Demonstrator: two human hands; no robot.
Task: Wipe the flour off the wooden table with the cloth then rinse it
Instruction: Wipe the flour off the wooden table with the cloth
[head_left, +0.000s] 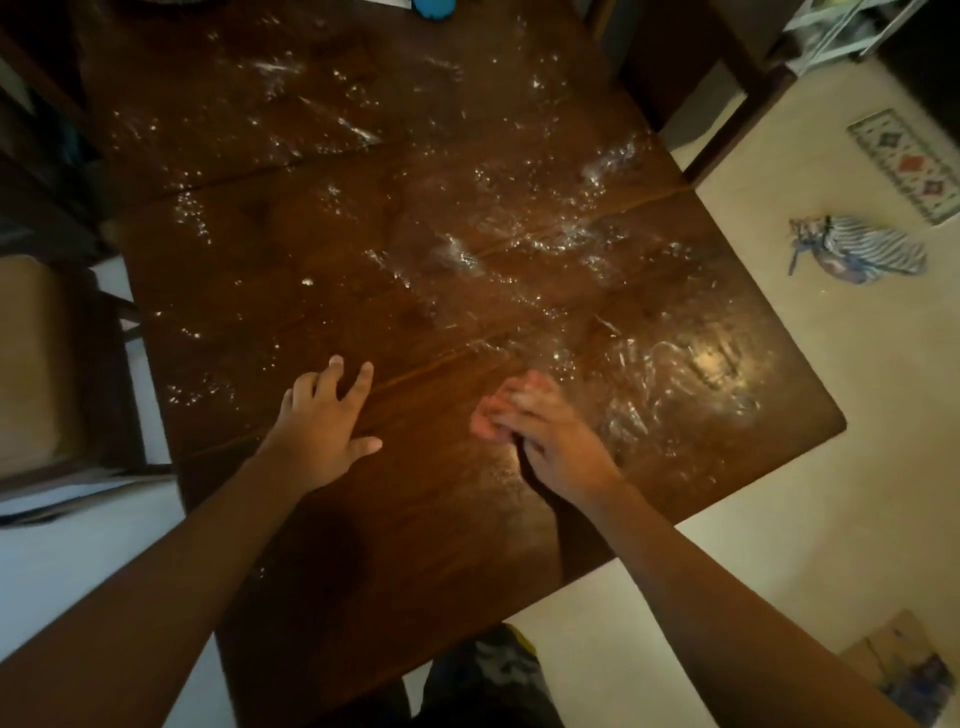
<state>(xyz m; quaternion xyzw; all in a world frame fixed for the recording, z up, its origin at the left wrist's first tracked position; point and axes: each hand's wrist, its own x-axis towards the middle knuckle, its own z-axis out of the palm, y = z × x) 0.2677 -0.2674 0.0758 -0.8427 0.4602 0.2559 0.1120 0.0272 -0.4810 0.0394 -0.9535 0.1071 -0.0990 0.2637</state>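
While both bare arms are reaching in from the near edge, the dark wooden worktop (322, 249) is filling most of the head view, and white flour (540, 244) is lying across it in streaks, specks and smears. The flour is showing thickest along the middle seam and toward the right corner, where a bright glare is sitting on smeared patches; thinner dustings are trailing up to the far edge.

The left hand (324, 426) is resting palm down on the wood near the front, fingers spread wide and holding nothing. The right hand (540, 431) is lying just beside it, apart from it, with its fingers drawn together and curled against the surface; the fingertips are looking pale and blurred, and I cannot tell whether anything is gripped under them.

A striped blue-and-white cloth (857, 249) is lying crumpled on the pale floor (779, 467), well apart from the worktop and off its right side, touching neither hand. A small patterned mat (909, 163) is lying on the floor beyond that cloth. A chair (47, 364) with a tan seat is standing against the left side of the worktop, and a blue object (434, 6) is sitting at the far edge, mostly cut off.
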